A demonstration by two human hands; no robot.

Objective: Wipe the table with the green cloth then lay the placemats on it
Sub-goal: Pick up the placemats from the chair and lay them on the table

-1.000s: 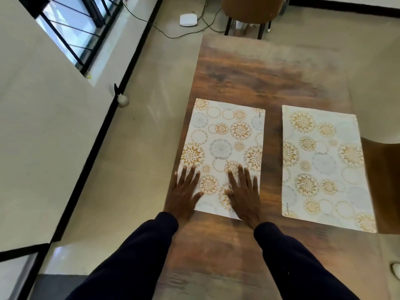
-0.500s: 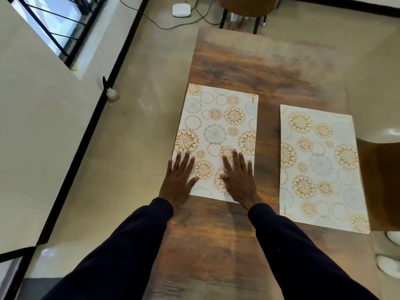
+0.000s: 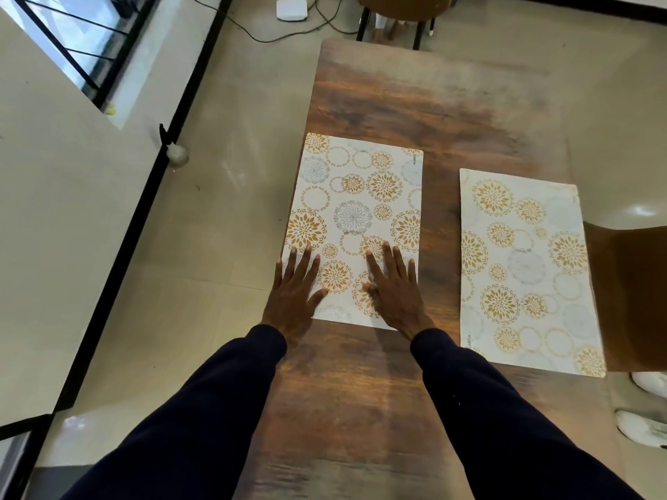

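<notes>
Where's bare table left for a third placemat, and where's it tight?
Biggest bare patch: the far end of the table, between the chair and both mats' far edges. Second: the near end, flanked by the sleeves. Only a narrow strip separates the left placemat from the right placemat. Crowded: the left placemat's near end, under the left hand and right hand.

Long brown wooden table (image 3: 379, 391): dark wavy grain, pale shine at far end. Two mats lie flat on it, long sides running along table's length.

First white rectangle placemat (image 3: 361, 196), gold and grey flower rings: at table's left edge, near table's middle.

Second white rectangle placemat (image 3: 523, 268), same flower rings: at table's right edge, a bit closer to table's near end. Brown wood shows between mats.
</notes>
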